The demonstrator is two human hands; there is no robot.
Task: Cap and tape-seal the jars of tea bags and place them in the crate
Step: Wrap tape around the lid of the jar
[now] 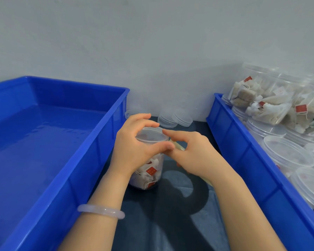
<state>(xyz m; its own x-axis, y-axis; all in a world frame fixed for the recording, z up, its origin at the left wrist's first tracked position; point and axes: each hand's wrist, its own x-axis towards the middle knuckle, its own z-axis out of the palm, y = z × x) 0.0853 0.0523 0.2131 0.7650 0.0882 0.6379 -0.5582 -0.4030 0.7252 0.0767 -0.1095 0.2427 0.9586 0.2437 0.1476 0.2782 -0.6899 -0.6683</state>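
A clear plastic jar packed with tea bags bearing red tags stands on the dark table between two blue crates. A clear lid sits on its mouth. My left hand grips the jar around the lid rim, thumb pressed on the side just below the lid. My right hand is close beside the jar's right, holding a roll of pale tape that is mostly hidden under its curled fingers, index finger reaching to the lid edge.
A large blue crate on the left has nothing in it. The blue crate on the right holds several clear jars of tea bags. Spare clear lids lie against the white wall behind the jar.
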